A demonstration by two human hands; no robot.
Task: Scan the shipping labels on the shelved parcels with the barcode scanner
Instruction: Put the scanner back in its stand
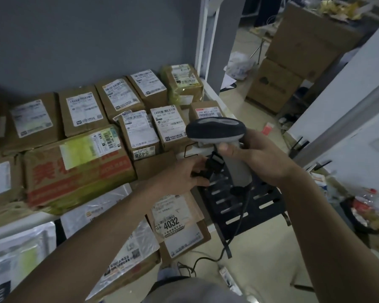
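Right hand [256,156] wraps the pale grip of the barcode scanner [217,132] at centre-right of the frame, fingers curled round the handle so the dark head sits up top with its window facing left, toward the parcels; that's a trigger grip, ready to fire; the left hand [182,176] is just left of and below it, fingers pinching a small black connector [212,165] beside the handle, probably to sort out the cable or strap so it won't drag across the boxes, though exactly what that piece is I cannot tell; the scanner's cable [239,226] drops from the handle base and trails down to the floor at lower centre; behind it stands a black slotted stand [249,204], likely where the scanner parks; now the parcels: they fill the upper shelf [208,95] across the left and middle of the frame, brown boxes laid flat with white shipping labels turned upward, which is just what a hand-held reader wants; nearest the scanner head is the box labelled 5428 [140,138] and its right-hand neighbour [169,125]; a large red-printed carton [74,167] lies at left, label near its top edge; on the lower shelf, below, a box marked 4032 [177,224] and grey mailer bags [20,254] wait, labels also up; my read is scanning hasn't properly begun, the head isn't aimed squarely at any one label yet; stacked cartons [293,62] sit off at upper right, out of play.
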